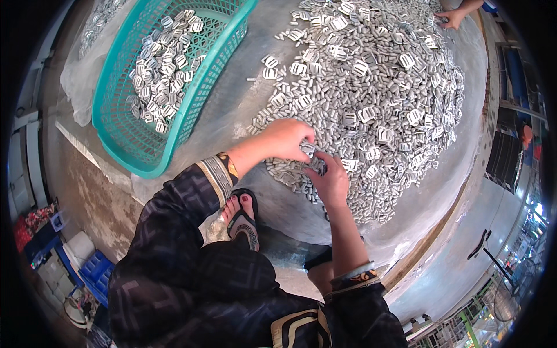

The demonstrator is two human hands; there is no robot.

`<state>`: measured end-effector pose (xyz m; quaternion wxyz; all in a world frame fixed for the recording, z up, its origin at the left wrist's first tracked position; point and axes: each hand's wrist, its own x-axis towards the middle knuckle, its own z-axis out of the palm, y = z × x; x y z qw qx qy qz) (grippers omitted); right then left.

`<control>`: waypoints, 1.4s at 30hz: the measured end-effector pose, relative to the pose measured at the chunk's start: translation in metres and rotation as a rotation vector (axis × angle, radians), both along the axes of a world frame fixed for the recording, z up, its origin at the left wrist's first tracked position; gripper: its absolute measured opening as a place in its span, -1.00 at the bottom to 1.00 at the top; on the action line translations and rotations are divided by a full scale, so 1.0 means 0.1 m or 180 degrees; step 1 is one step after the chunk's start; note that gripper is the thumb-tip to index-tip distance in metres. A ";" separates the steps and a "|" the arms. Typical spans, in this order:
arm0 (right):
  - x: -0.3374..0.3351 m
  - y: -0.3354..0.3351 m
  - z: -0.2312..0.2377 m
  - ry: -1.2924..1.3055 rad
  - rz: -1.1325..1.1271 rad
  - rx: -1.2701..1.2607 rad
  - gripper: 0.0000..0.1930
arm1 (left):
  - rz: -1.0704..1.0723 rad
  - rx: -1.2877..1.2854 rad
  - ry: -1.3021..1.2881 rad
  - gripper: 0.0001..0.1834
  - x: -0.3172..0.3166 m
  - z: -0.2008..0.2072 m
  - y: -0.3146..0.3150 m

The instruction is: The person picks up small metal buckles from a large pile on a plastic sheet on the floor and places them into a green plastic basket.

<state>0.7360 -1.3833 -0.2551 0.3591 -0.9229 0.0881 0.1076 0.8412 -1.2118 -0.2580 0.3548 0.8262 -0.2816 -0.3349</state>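
A wide heap of small grey capsule-shaped pieces (348, 98) lies in front of me, with flat silvery metal slide buckles mixed into it. Over its near left edge, my left hand (286, 139) is closed with a metal buckle (307, 148) between thumb and fingers. Close beside it, my right hand (332, 181) has its fingers curled in a pinch at another metal piece, apparently a buckle, partly hidden by the fingers. The fingertips of both hands nearly meet. Several loose buckles (270, 67) lie at the heap's far left edge.
A green plastic basket (174, 139) with a pile of buckles stands to the left of the heap. Another person's hand (451, 19) reaches to the heap's far right edge. My sandalled foot (242, 214) is below my left wrist. Blue crates (96, 275) sit at the lower left.
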 end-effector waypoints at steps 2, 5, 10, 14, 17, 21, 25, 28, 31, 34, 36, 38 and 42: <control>0.01 0.04 -0.10 -0.0106 0.0023 -0.0104 -0.69 | 0.0057 -0.0770 0.0445 -0.56 0.14 -0.08 0.16; 0.00 -0.06 -0.20 0.0171 -0.0108 0.0208 -0.75 | 0.0761 -0.1594 0.3328 -0.53 0.25 0.03 0.41; -0.09 -0.29 -0.11 0.1295 -0.1383 0.3263 -0.90 | 0.0166 -0.1168 0.0295 -0.54 0.05 -0.14 0.22; -0.17 -0.42 -0.06 0.1270 -0.2002 0.4826 -0.88 | -0.0182 0.0183 -0.0541 -0.54 -0.11 -0.08 0.01; -0.13 -0.40 0.04 0.1180 -0.1999 0.4518 -0.77 | 0.0103 -0.0349 -0.0052 -0.56 0.00 -0.08 0.10; 0.01 -0.29 -0.02 0.1018 -0.0983 0.2773 -0.62 | 0.1035 -0.1140 0.0365 -0.60 0.26 0.52 0.58; 0.16 0.16 0.05 0.0046 0.0588 -0.0028 -0.62 | 0.2444 0.0172 -0.2029 -0.55 0.49 1.26 1.17; 0.20 0.34 0.05 -0.0073 0.0855 -0.0744 -0.67 | 0.1972 0.1311 -0.3828 -0.48 0.45 1.33 1.15; 0.21 0.30 0.03 0.0153 0.0810 -0.0834 -0.73 | 0.1275 0.0135 -0.2325 -0.59 0.31 0.85 0.86; 0.17 0.21 -0.01 0.0109 0.0547 -0.0036 -0.79 | 0.0502 0.0515 -0.1350 -0.63 0.01 0.31 0.66; 0.13 0.00 -0.15 0.0062 0.0398 0.0833 -0.81 | 0.0485 0.0571 -0.0970 -0.63 0.03 0.09 0.63; 0.12 0.02 -0.02 0.0807 -0.0496 0.1728 -0.81 | 0.0645 0.0450 -0.0490 -0.64 0.12 0.05 0.62; 0.11 0.18 -0.05 0.0314 -0.0080 0.1012 -0.68 | 0.1232 0.0287 -0.0826 -0.60 0.36 0.04 0.53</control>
